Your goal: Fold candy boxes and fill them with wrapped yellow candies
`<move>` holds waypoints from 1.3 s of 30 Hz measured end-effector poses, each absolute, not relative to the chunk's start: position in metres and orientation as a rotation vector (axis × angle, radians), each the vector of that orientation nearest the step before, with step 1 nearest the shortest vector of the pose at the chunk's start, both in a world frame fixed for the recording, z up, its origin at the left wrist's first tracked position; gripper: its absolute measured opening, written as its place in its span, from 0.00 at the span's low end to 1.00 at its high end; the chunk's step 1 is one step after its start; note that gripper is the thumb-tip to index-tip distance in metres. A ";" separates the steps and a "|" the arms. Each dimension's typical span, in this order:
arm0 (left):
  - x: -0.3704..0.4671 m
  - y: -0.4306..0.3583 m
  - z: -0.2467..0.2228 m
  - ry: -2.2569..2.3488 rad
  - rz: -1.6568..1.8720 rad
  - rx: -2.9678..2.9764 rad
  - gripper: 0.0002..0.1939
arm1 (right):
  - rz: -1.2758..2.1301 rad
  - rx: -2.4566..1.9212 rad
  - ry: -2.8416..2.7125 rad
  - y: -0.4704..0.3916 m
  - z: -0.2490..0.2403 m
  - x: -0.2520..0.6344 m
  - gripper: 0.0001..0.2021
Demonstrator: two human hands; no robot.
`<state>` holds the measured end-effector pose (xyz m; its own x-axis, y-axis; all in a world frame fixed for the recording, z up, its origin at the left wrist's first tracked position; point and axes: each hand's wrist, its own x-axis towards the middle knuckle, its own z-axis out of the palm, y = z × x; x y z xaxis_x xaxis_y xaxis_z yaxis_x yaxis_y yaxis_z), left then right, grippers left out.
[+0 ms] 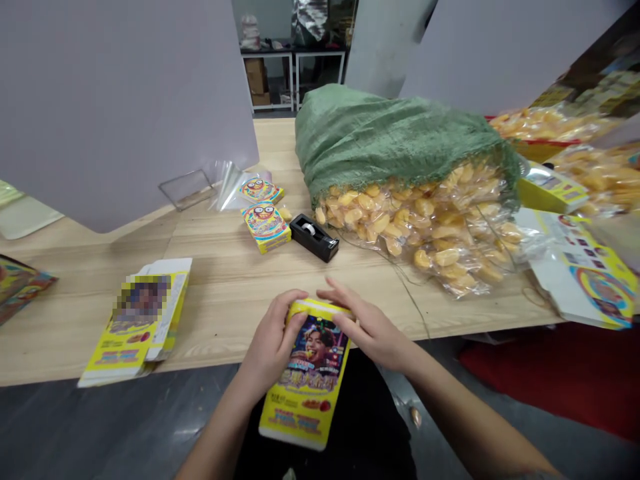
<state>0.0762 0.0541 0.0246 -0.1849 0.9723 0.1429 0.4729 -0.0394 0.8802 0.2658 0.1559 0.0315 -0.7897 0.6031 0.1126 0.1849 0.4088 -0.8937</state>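
While the pale wooden worktop [235, 280] filled most of the view, the biggest thing on it was a green woven sack [390, 133] at about one o'clock, lying on its side with clear packets of yellow sweets [440, 233] spilling from its mouth. Flattened printed cartons [580, 267] lay at three o'clock by the worktop's edge, and a stack of flat yellow cartons [137, 320] sat at nine o'clock. At about eleven o'clock, well apart from the hands, stood two small filled boxes [265, 223] and, just beside them, a black tape dispenser [314, 237]. At six o'clock, off the near edge of the worktop and over the person's lap, was the yellow box [307, 377], already opened into shape and tilted with its top end towards the worktop. The left hand [273, 343] had its grip clenched round the box's upper left side, while the right hand [367, 327] lay with fingers flat across the top flap, pressing rather than grasping. By my judgement the step in hand was closing the top flap; the next move would call for steady downward pressure while the left grip kept the box square.
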 end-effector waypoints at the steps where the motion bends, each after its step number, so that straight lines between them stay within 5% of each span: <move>1: 0.076 0.055 0.024 1.727 1.200 1.533 0.14 | 1.297 -0.718 -2.173 0.153 0.028 0.265 0.20; 6: 0.079 0.059 0.013 1.805 1.289 1.611 0.08 | 1.244 -0.655 -1.931 0.145 0.011 0.258 0.06; 12: 0.077 0.062 0.024 1.898 1.625 1.649 0.12 | 1.556 -0.896 -1.520 0.190 -0.006 0.251 0.19; 16: 0.069 0.066 0.038 1.927 1.705 1.882 0.18 | 1.367 -1.361 -1.455 0.262 -0.019 0.226 0.13; 22: 0.061 0.072 0.023 1.985 1.444 2.097 0.21 | 1.673 -1.433 -1.531 0.324 -0.027 0.192 0.08; 34: 0.049 0.078 0.025 2.189 1.497 1.949 0.14 | 1.468 -1.286 -1.222 0.286 -0.066 0.209 0.19; 39: 0.054 0.080 0.031 2.218 1.463 1.973 0.11 | 1.387 -1.200 -1.246 0.235 -0.033 0.215 0.16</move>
